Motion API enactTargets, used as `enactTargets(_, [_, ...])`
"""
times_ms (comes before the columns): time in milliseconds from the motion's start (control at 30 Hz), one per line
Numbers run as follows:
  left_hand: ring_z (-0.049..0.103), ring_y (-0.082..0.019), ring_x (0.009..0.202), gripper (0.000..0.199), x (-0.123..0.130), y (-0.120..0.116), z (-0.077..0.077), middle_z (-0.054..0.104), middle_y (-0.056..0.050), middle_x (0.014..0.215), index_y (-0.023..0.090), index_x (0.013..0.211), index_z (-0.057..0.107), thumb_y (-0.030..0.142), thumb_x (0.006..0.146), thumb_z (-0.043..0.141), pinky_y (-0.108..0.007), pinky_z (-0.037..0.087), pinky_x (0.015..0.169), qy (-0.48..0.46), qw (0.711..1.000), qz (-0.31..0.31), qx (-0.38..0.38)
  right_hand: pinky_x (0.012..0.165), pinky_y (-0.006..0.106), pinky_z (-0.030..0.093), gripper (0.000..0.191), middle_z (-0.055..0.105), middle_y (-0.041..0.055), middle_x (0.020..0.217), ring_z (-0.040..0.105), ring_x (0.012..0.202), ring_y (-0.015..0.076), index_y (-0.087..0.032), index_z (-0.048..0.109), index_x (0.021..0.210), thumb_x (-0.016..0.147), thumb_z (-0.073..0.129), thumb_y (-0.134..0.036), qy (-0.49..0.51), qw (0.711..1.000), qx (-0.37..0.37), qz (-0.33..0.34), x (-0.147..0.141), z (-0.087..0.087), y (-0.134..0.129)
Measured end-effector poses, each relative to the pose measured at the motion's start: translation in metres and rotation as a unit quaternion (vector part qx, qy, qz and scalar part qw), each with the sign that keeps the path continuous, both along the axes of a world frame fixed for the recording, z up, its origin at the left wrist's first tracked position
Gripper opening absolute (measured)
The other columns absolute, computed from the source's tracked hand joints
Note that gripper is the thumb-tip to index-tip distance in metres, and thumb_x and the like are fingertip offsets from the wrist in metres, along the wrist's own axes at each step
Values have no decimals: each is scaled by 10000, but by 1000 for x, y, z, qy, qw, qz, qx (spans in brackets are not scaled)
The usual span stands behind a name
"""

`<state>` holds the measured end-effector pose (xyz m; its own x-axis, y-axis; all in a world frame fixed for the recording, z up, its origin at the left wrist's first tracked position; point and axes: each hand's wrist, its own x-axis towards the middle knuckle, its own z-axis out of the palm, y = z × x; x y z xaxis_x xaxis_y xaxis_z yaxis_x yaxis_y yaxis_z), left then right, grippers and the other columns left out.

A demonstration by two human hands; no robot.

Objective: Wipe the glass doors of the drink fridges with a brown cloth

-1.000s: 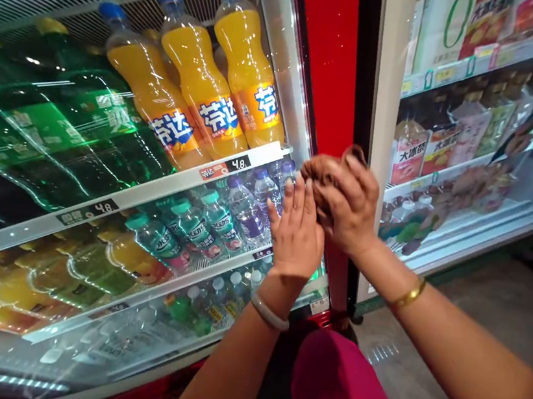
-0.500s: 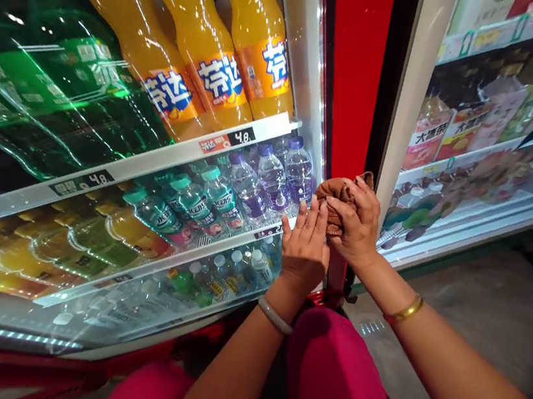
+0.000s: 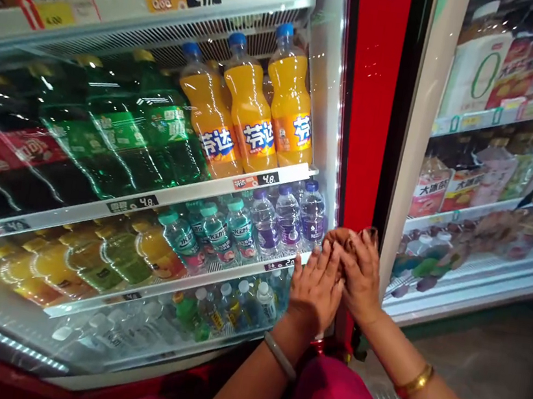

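Cloth (image 3: 338,235), brown and bunched, lies right of the frame's center against the red panel (image 3: 371,108), beyond the fingertips. Right hand (image 3: 361,281) holds it under bent fingers; left hand (image 3: 316,288) lies flat beside, fingers nearly together, reaching the cloth's lower edge.
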<state>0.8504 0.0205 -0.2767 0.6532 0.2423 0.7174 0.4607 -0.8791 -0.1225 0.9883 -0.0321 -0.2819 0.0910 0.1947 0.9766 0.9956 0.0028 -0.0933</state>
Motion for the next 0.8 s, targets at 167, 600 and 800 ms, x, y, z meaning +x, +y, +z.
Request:
enactTargets(167, [194, -275, 1614, 755, -3, 5, 46, 227, -113, 1712, 159, 1665, 91, 385, 1029, 429, -590, 174, 1314, -50, 999, 6, 13, 1226, 650, 364, 622, 487, 100, 1569, 359, 1534, 337, -357, 419, 1530, 949, 601, -228, 7, 998, 62, -22, -8, 45, 7])
enactTargets(600, [207, -243, 1605, 758, -33, 22, 112, 255, -82, 1702, 210, 1668, 44, 189, 1008, 416, -563, -13, 1328, -149, 983, 86, 59, 1238, 693, 297, 555, 524, 129, 1538, 403, 1504, 366, -298, 531, 1452, 914, 650, -227, 23, 992, 123, 1, -57, 128, 34])
enactTargets(800, [290, -237, 1580, 735, -71, 38, 109, 333, -101, 1671, 212, 1665, 99, 193, 1010, 432, -575, -31, 1318, -143, 981, 109, 79, 1280, 603, 278, 463, 645, 78, 1413, 423, 1502, 291, -278, 607, 1349, 899, 711, -238, -121, 992, 49, 2, -49, 94, 24])
